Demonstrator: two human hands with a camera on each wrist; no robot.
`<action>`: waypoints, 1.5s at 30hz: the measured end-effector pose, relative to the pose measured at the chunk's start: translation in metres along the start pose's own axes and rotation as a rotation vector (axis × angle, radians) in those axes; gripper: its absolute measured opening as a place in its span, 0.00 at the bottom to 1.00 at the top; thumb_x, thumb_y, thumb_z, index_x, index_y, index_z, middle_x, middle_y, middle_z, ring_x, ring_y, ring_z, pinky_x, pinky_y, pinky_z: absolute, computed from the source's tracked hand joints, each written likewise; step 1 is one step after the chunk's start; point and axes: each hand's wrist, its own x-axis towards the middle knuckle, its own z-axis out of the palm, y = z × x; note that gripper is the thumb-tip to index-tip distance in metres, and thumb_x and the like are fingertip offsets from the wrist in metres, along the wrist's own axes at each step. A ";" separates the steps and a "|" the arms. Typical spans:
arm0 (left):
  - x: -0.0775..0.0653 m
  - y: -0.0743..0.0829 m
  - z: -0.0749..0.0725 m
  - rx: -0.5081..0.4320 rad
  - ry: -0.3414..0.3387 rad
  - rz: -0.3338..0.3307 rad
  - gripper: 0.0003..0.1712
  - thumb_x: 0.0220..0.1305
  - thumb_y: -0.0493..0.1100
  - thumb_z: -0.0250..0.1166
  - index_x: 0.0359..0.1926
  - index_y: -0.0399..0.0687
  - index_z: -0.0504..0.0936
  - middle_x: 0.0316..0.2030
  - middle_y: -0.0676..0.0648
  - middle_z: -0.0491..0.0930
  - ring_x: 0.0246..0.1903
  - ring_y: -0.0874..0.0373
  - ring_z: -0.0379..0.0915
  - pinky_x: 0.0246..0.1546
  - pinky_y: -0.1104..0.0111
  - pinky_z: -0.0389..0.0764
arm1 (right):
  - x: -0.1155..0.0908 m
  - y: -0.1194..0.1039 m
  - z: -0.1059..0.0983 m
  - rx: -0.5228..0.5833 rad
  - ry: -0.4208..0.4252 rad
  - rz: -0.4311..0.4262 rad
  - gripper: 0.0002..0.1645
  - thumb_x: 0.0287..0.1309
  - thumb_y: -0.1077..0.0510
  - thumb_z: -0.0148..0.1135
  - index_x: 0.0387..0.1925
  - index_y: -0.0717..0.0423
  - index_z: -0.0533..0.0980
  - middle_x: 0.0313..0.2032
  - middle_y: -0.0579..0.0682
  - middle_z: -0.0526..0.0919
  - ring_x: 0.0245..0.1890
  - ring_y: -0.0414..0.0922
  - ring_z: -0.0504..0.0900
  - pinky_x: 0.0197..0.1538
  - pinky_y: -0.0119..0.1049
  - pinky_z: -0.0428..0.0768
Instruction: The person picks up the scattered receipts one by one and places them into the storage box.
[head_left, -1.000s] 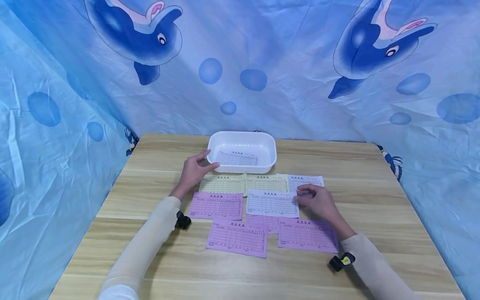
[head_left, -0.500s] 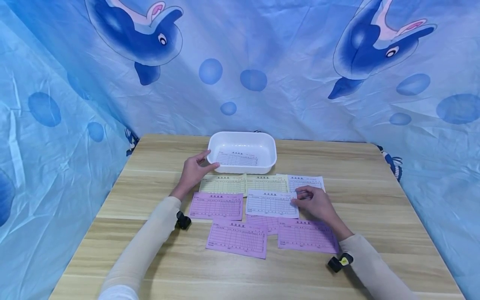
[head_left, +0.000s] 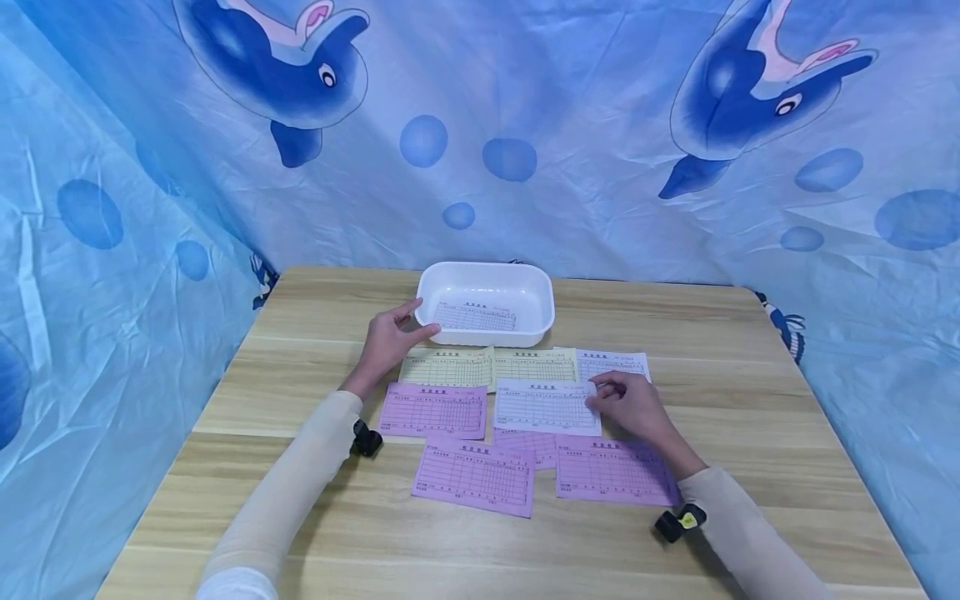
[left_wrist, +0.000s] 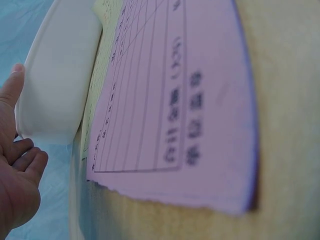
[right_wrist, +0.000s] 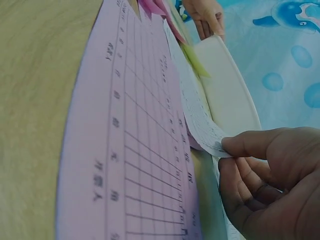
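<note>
My right hand (head_left: 626, 404) pinches the right edge of a white printed form slip (head_left: 546, 408) between thumb and fingers. In the right wrist view, that slip bends upward at the fingertips. At the front left corner of a white plastic tub (head_left: 486, 337), my left hand (head_left: 386, 343) holds the rim, thumb at the front and forefinger at the side. One white slip (head_left: 476, 317) lies inside the tub. Around the held slip lie yellow slips (head_left: 534, 365), another white slip (head_left: 611, 360) and several pink slips (head_left: 474, 477), some overlapping.
Everything rests on a wood-grain table (head_left: 360, 533). A blue curtain (head_left: 570, 225) with dolphin prints hangs behind the table and along both sides. The tub stands near the table's back edge.
The held white slip and my right hand have shifted only slightly. My left hand stays at the tub's corner, and the other slips lie as before.
</note>
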 end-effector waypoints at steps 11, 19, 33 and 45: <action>0.000 0.000 -0.001 0.008 0.000 -0.001 0.47 0.55 0.60 0.78 0.71 0.45 0.73 0.71 0.45 0.70 0.67 0.46 0.72 0.65 0.52 0.76 | -0.004 -0.001 -0.015 0.026 -0.033 0.019 0.16 0.62 0.57 0.72 0.49 0.60 0.84 0.39 0.53 0.87 0.36 0.46 0.84 0.36 0.33 0.83; 0.001 0.000 -0.002 0.015 -0.003 0.010 0.48 0.56 0.60 0.78 0.71 0.42 0.73 0.71 0.45 0.71 0.66 0.46 0.73 0.66 0.51 0.75 | -0.004 -0.001 -0.021 0.071 -0.006 0.004 0.17 0.64 0.56 0.70 0.50 0.64 0.83 0.43 0.57 0.87 0.40 0.46 0.85 0.40 0.29 0.84; 0.001 0.001 -0.001 0.006 0.003 0.020 0.47 0.56 0.59 0.78 0.71 0.43 0.73 0.71 0.44 0.71 0.65 0.45 0.73 0.65 0.51 0.76 | -0.003 -0.007 -0.031 0.223 0.083 0.054 0.23 0.65 0.53 0.71 0.52 0.67 0.82 0.44 0.57 0.85 0.39 0.37 0.83 0.42 0.27 0.85; 0.001 -0.002 -0.001 0.012 -0.001 0.029 0.47 0.56 0.59 0.78 0.71 0.44 0.73 0.72 0.46 0.70 0.65 0.46 0.73 0.66 0.52 0.75 | 0.003 -0.024 -0.046 0.283 0.109 0.031 0.23 0.65 0.55 0.71 0.51 0.70 0.79 0.35 0.45 0.87 0.35 0.34 0.85 0.41 0.30 0.88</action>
